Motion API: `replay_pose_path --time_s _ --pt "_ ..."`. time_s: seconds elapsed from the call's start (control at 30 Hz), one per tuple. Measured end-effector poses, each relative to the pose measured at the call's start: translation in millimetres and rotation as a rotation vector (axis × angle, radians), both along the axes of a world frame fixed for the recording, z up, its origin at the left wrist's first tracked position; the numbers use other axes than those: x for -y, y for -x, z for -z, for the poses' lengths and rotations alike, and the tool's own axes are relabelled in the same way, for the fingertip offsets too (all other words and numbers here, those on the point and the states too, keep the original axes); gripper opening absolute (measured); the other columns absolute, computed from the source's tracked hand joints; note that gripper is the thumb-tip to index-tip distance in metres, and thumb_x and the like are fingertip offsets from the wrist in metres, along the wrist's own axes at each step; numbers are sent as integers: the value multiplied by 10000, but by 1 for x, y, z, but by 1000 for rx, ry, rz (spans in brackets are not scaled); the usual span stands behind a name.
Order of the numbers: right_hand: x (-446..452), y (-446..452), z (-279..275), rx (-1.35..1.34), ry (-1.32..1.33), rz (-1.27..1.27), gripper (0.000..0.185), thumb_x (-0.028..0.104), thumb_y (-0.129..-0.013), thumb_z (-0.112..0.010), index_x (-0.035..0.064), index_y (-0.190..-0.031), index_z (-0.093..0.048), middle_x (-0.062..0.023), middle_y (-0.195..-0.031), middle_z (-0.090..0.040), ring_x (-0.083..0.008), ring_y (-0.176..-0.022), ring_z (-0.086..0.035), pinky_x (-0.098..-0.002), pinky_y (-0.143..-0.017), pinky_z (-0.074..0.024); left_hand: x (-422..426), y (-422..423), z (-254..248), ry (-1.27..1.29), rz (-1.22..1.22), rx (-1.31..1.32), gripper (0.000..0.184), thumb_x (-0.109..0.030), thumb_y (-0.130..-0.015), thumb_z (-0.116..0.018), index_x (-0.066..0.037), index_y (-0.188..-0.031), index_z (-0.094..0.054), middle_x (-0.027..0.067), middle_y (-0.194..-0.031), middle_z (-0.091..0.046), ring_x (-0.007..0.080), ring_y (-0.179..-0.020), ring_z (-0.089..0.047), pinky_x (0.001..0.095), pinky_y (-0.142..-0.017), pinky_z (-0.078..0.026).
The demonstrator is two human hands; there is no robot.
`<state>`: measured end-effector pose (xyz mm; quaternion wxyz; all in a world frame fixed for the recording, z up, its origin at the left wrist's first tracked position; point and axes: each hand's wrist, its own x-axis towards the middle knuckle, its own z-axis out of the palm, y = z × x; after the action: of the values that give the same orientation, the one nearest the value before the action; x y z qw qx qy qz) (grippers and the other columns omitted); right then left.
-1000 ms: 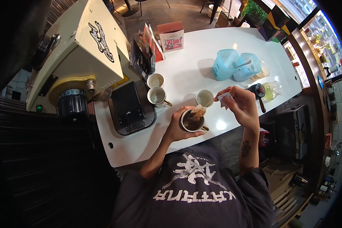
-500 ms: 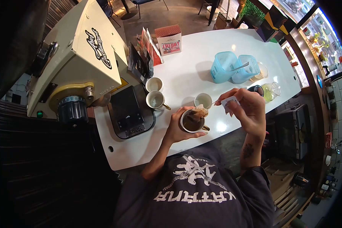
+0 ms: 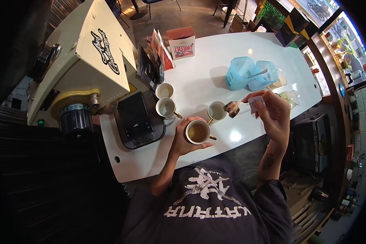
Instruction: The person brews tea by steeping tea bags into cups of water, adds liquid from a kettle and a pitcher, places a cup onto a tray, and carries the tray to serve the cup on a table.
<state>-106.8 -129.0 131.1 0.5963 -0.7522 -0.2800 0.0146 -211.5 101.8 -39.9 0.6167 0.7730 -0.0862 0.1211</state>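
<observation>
In the head view, the left hand [image 3: 181, 138] is wrapped around the left side of a white mug [image 3: 197, 132] above the near edge of the white table [image 3: 199, 77]; whether the mug's base touches the tabletop cannot be told. Amber tea is in it, and its gold handle points right. To the right, the right hand [image 3: 273, 114] pinches a white paper tag [image 3: 256, 104] between thumb and fingers. A dark, wet tea bag [image 3: 232, 110] hangs to the left of that hand, out of the held mug and just beside the right rim of a second mug [image 3: 216, 111], which stands slightly farther off.

Left of these, two more mugs, a nearer one [image 3: 166, 107] and a farther one [image 3: 165, 91], stand side by side next to the cream coffee grinder [image 3: 87, 57]. Farther right are two translucent blue containers [image 3: 240, 75]; a red-topped box [image 3: 182, 42] stands far left.
</observation>
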Motion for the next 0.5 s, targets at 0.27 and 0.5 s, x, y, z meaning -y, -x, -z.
replay_pose_path --time_s 0.27,0.5 --pt "0 -8 30 -55 32 -14 104 15 -936 -595 -51 -915 -672 -100 -917 -740 -91 -693 -601 -254 -653 -500 -6 10 9 4 -63 -98 687 -269 -576 -995 -66 -1113 -617 66 -1107 -688 206 -1007 -679 368 -889 -553" --pt "-4 -21 58 -193 53 -73 113 47 -962 -598 -48 -928 -649 -87 -929 -738 -81 -729 -601 -264 -672 -516 -10 11 30 -23 -68 -100 782 -194 -550 -1004 -59 -1200 -590 66 -1193 -671 149 -1035 -662 329 -903 -554"
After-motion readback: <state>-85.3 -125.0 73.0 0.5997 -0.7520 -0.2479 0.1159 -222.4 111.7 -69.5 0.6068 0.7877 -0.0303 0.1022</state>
